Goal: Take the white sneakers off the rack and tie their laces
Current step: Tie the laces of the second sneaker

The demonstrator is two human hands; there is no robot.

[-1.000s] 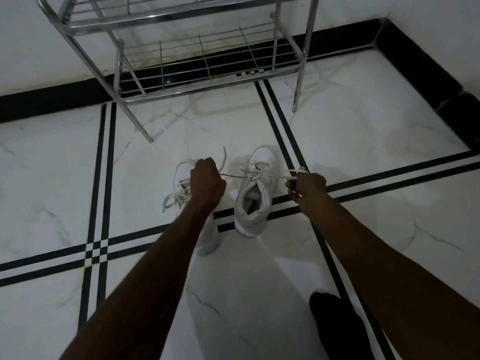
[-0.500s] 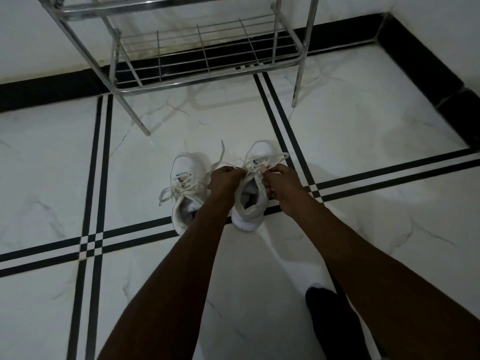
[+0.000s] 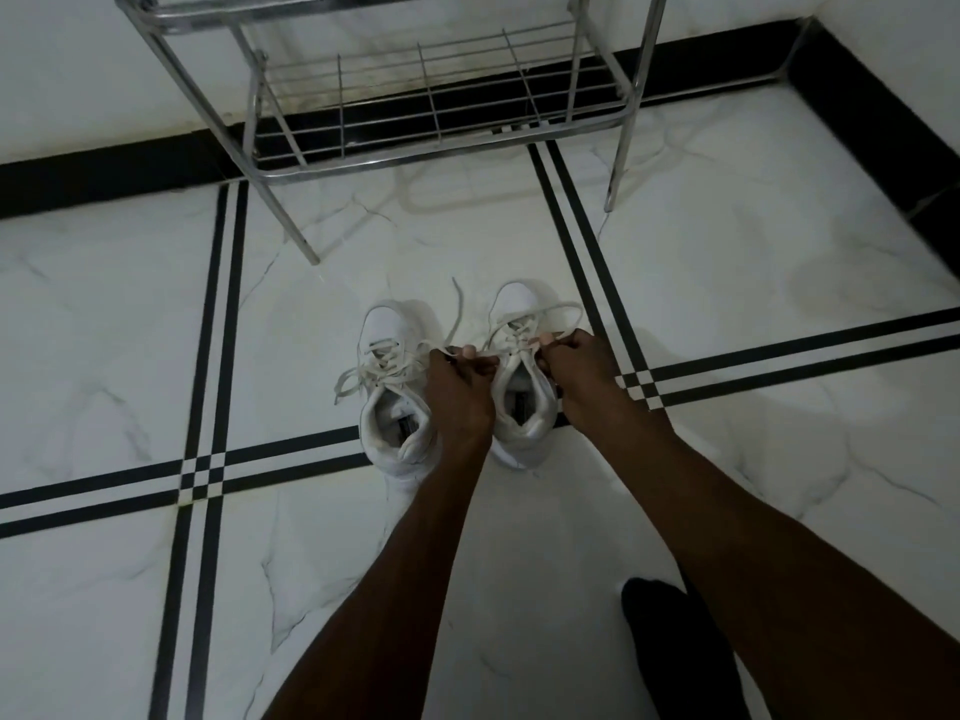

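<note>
Sneakers, white, stand side by side on the marble floor [image 3: 130, 304] before the metal rack [image 3: 431, 111]. The right sneaker [image 3: 522, 402] sits between the left hand [image 3: 460, 392] and right hand [image 3: 582, 371], each pinching its laces [image 3: 524, 330]. The left sneaker [image 3: 397, 402] has loose laces; its insole label is unreadable.

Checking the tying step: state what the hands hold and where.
Left hand and right hand each pinch a strand of the right sneaker's laces, just above its tongue.
</note>
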